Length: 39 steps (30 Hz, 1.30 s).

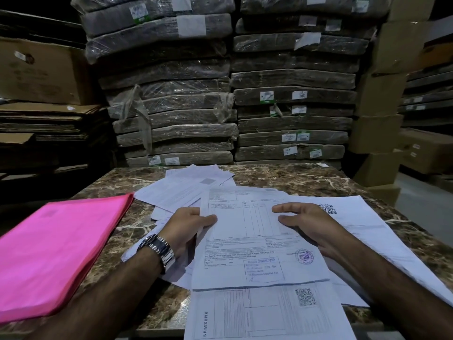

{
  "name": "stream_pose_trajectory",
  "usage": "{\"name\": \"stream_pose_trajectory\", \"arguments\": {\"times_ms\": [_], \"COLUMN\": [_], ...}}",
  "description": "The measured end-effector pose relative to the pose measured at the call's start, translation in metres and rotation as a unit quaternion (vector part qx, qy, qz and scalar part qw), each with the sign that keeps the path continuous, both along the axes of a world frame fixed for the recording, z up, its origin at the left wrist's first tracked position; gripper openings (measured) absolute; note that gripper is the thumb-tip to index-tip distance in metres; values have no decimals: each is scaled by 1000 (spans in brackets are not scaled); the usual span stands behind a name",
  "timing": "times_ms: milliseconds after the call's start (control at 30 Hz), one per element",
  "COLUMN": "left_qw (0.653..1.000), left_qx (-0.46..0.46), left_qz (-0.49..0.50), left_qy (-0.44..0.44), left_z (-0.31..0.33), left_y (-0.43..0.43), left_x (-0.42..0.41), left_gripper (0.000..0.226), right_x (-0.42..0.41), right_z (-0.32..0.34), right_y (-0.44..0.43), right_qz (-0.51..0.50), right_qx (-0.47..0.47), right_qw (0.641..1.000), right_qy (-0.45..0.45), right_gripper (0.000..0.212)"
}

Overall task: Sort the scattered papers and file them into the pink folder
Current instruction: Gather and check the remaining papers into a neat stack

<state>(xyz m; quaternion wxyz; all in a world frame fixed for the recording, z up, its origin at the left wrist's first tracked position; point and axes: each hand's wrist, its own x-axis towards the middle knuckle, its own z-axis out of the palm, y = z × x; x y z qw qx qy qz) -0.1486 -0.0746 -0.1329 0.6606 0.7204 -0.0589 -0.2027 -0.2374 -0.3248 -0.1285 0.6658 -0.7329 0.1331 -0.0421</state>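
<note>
Several white printed papers (252, 217) lie scattered across the middle and right of the brown marble table (306, 179). The closed pink folder (56, 249) lies flat at the table's left. My left hand (186, 225), with a metal watch on its wrist, pinches the left edge of the top invoice sheet (245, 244), thumb on top. My right hand (306, 224) rests on that sheet's right side with its fingers spread and fairly straight. A sheet marked SAMSUNG (264, 312) hangs over the table's near edge.
Tall stacks of plastic-wrapped bundles (228, 94) stand right behind the table. Flattened cardboard and a box (41, 77) are at the left, stacked cartons (382, 94) at the right. Bare marble shows between the folder and the papers.
</note>
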Motion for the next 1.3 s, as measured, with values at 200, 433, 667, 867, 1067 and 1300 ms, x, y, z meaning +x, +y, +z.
{"name": "stream_pose_trajectory", "arguments": {"times_ms": [200, 433, 667, 867, 1067, 1300], "left_qw": [998, 1000, 995, 988, 985, 982], "left_qx": [-51, -12, -46, -67, -46, 87], "left_qz": [25, -10, 46, 54, 11, 6], "left_qy": [37, 15, -71, -131, -169, -169], "left_z": [4, -1, 2, 17, 40, 24], "left_y": [2, 4, -3, -4, 3, 15], "left_x": [8, 4, -1, 0, 18, 34], "left_gripper": [29, 33, 58, 44, 34, 38], "right_x": [-4, -1, -2, 4, 21, 39], "right_z": [5, 2, 7, 22, 43, 23], "right_y": [2, 4, 1, 0, 7, 31], "right_qz": [41, -18, 25, 27, 10, -15], "right_qx": [59, 29, 51, 62, 72, 84], "right_qw": [997, 999, 998, 996, 991, 995], "right_qy": [19, -10, 0, -60, -112, -52], "right_gripper": [43, 24, 36, 38, 35, 35]}}
